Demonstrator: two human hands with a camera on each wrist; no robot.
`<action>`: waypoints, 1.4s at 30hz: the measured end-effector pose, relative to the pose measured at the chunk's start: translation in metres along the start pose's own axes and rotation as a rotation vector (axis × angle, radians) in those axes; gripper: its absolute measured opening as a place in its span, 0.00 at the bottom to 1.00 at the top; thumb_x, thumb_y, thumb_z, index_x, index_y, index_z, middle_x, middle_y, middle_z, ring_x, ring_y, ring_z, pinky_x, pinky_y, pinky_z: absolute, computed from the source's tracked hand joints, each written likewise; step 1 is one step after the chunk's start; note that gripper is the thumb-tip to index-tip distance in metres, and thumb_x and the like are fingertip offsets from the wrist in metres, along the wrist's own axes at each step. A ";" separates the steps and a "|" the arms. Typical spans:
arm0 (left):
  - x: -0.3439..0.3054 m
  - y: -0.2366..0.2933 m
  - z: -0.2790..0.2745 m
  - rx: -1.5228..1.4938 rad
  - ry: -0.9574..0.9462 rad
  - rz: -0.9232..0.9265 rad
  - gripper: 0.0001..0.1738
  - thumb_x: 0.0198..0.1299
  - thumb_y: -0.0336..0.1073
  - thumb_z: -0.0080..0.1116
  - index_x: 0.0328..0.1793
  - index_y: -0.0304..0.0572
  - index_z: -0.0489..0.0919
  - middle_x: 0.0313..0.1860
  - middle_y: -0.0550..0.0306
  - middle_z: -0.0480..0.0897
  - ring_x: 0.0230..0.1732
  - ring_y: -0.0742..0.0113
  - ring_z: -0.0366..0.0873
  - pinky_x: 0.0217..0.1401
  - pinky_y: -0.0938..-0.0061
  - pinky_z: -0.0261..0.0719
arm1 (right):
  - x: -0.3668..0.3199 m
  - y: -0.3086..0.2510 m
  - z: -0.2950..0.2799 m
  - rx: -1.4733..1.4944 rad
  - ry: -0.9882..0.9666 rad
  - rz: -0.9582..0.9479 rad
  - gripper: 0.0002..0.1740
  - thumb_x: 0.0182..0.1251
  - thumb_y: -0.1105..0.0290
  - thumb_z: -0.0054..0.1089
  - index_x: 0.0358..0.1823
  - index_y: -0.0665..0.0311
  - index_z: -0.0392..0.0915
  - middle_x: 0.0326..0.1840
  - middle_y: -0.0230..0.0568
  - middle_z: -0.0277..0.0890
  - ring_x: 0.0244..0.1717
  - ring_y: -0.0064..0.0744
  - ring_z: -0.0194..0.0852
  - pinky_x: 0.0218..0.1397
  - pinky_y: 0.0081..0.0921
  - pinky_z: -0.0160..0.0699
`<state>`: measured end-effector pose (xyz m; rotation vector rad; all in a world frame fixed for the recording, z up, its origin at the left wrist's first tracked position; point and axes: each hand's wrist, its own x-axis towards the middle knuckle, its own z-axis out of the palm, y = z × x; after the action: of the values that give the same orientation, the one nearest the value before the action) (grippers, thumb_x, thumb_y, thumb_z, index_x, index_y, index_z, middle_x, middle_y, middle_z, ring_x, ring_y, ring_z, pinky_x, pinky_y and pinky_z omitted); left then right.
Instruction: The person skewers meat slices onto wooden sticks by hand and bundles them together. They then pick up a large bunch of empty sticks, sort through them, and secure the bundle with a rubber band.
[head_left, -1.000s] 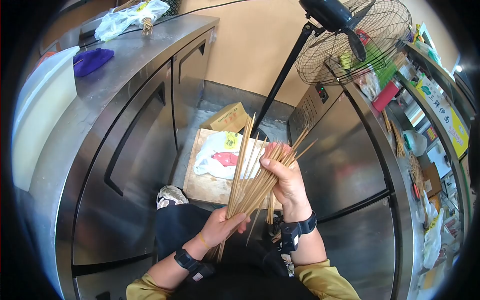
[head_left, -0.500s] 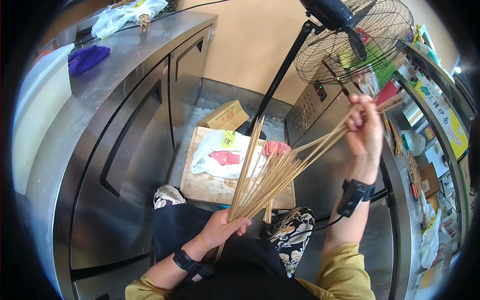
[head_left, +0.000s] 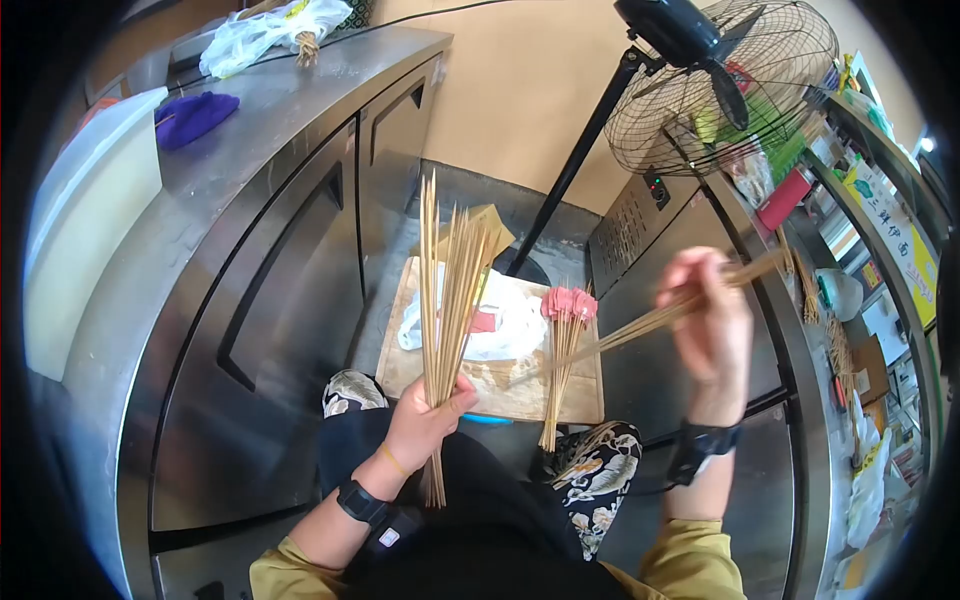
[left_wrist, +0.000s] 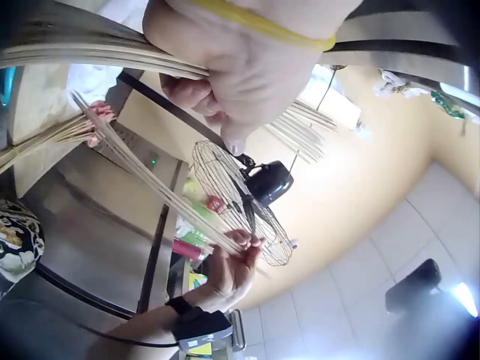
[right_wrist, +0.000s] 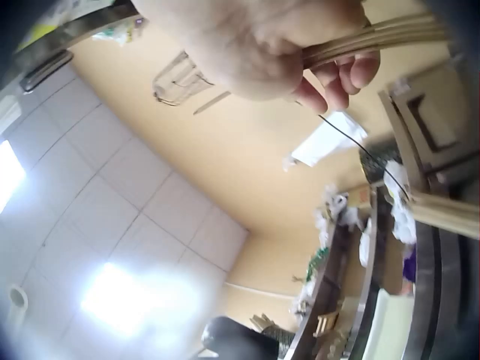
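While the left hand [head_left: 425,422] grips a fanned bundle of thin bamboo skewers [head_left: 445,290] upright over the lap [head_left: 480,520] and the right hand [head_left: 712,330] pinches a small bunch of skewers [head_left: 630,328] off right, the loosely splayed outer sticks could slip out and drop

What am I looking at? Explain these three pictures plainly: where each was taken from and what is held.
No machine: a person works with two bare hands, the grips. The wide picture comes from a head camera looking down; the other two from cameras on each wrist. The left grip holds an upright bundle of sticks. The right grip pinches a few sticks out to the side. Below, a wooden board carries a white bag, with pink-tipped sticks at its right. Steel cabinets stand on both sides.
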<state>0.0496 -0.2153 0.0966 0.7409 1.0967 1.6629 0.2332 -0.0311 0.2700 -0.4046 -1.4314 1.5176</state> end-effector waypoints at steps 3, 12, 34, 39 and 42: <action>0.008 0.026 0.023 0.066 -0.046 0.082 0.09 0.59 0.28 0.57 0.46 0.42 0.74 0.23 0.71 0.71 0.19 0.85 0.61 0.22 0.88 0.59 | -0.013 0.038 0.029 0.160 -0.177 0.220 0.14 0.73 0.61 0.45 0.39 0.64 0.74 0.28 0.30 0.71 0.24 0.18 0.63 0.28 0.17 0.64; 0.022 0.015 0.041 0.056 -0.071 -0.122 0.13 0.60 0.29 0.58 0.50 0.40 0.71 0.30 0.62 0.77 0.22 0.82 0.68 0.21 0.86 0.65 | -0.025 0.118 0.061 0.238 -0.026 0.310 0.14 0.70 0.62 0.52 0.48 0.65 0.73 0.40 0.36 0.74 0.43 0.25 0.74 0.47 0.25 0.73; 0.075 0.016 0.134 -0.418 -0.250 0.066 0.08 0.69 0.32 0.45 0.52 0.44 0.68 0.45 0.55 0.75 0.18 0.87 0.58 0.15 0.90 0.56 | -0.167 -0.001 -0.071 -0.350 0.094 0.310 0.12 0.74 0.62 0.44 0.45 0.59 0.74 0.28 0.23 0.64 0.31 0.15 0.61 0.35 0.15 0.67; 0.069 -0.010 0.122 -0.105 -0.320 -0.010 0.07 0.67 0.36 0.50 0.48 0.46 0.69 0.34 0.61 0.74 0.15 0.85 0.56 0.13 0.88 0.53 | -0.152 -0.172 -0.143 -0.375 0.481 0.244 0.11 0.71 0.69 0.44 0.47 0.64 0.74 0.27 0.26 0.70 0.21 0.14 0.64 0.22 0.13 0.65; 0.068 -0.035 0.105 0.004 -0.251 -0.110 0.07 0.67 0.38 0.51 0.45 0.47 0.69 0.27 0.63 0.71 0.14 0.83 0.56 0.13 0.87 0.52 | -0.117 -0.228 -0.222 -0.494 0.676 0.234 0.08 0.68 0.74 0.44 0.43 0.65 0.74 0.24 0.29 0.70 0.20 0.17 0.65 0.22 0.15 0.66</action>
<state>0.1304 -0.1139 0.1058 0.8516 0.9458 1.4314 0.5557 -0.0360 0.3751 -1.2891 -1.2085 1.0189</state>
